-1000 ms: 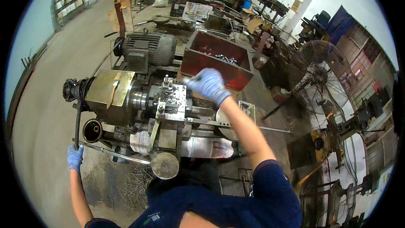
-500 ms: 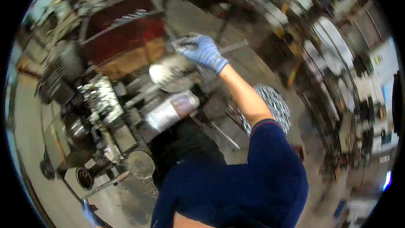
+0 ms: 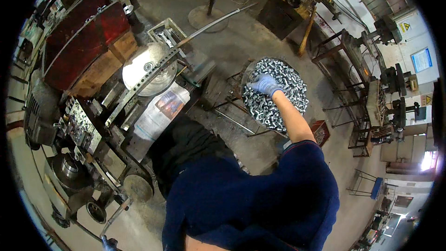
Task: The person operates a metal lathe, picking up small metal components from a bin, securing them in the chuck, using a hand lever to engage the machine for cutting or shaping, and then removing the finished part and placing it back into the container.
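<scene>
1. Here, the right hand (image 3: pixel 265 84), blue-gloved, rests fingers-down on a pan (image 3: pixel 297 72) heaped with small silver parts (image 3: pixel 278 102), at two o'clock; whether it grips any I cannot tell.
2. The left hand (image 3: pixel 108 243), at seven o'clock, is closed on one lever (image 3: pixel 118 211).
3. One white printed sheet (image 3: pixel 160 114) lies on the lathe (image 3: pixel 83 135).
4. One yellow triangular sign (image 3: pixel 406 27) and one blue rectangular sign (image 3: pixel 422 59) hang at three o'clock.

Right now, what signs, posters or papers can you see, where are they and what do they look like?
Warning sign: far right wall, small yellow triangle.
Poster: on the wall below it, blue rectangle with a pale border.
Second warning sign: lower on that wall, small and yellow.
Newspaper: spread on the lathe bench, white with a coloured picture.
</scene>
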`<move>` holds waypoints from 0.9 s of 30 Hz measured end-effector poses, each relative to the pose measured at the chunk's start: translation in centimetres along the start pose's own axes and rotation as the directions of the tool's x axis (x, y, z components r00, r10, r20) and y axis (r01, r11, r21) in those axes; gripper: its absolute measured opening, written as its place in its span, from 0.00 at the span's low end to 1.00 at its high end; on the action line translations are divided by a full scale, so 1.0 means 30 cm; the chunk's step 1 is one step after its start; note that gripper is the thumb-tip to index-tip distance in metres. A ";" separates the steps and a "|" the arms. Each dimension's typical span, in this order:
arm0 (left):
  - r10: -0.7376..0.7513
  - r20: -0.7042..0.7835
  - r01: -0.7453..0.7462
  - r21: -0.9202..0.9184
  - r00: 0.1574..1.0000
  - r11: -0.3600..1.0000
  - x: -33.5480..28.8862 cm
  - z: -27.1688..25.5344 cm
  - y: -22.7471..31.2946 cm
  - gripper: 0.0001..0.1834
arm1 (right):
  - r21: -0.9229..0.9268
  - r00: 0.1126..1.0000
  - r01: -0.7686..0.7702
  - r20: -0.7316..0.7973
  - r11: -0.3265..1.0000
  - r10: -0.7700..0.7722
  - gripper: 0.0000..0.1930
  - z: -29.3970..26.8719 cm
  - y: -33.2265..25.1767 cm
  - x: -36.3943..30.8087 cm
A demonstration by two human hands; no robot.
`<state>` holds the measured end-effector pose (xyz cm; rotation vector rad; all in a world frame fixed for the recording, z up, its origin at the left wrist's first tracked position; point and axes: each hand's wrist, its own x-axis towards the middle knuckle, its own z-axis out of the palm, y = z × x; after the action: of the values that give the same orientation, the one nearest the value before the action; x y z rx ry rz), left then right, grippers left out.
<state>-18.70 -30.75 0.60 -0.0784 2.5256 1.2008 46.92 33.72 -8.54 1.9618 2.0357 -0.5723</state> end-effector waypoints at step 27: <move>0.513 0.112 -0.525 0.212 0.851 0.824 -0.205 0.216 0.471 0.26 | 0.105 0.801 0.475 -0.463 0.874 -0.379 0.28 -0.086 -0.304 -0.247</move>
<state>-13.83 -17.34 9.33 0.7394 2.7084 1.0385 38.50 28.15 -2.03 1.8620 2.8547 -0.4955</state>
